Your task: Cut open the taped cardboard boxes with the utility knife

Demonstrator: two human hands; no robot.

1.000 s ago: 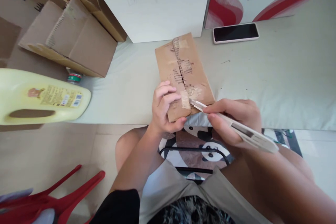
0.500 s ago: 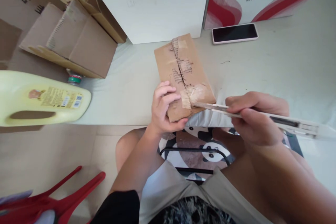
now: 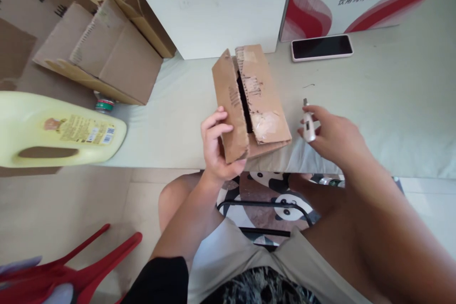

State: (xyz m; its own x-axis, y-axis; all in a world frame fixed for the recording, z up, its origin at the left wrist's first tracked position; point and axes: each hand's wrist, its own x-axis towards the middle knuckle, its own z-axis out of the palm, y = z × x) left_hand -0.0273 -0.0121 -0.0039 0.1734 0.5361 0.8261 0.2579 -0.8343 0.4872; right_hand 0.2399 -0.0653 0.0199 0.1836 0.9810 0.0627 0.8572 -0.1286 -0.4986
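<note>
Mid-frame, my left hand (image 3: 217, 152) clamps the cardboard box (image 3: 268, 104); right of centre, my right hand (image 3: 337, 140) grips the cutter (image 3: 308, 129).

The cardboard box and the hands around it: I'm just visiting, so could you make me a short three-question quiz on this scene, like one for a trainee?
1. Fill the gap: the right hand holds a ____.
2. The left hand grips the small cardboard box. True or false: its top is fully shut.
3. Short answer: what lies just in front of the red-and-white carton?

Key
1. Utility knife.
2. False: a dark gap shows between its flaps.
3. A smartphone.
</note>
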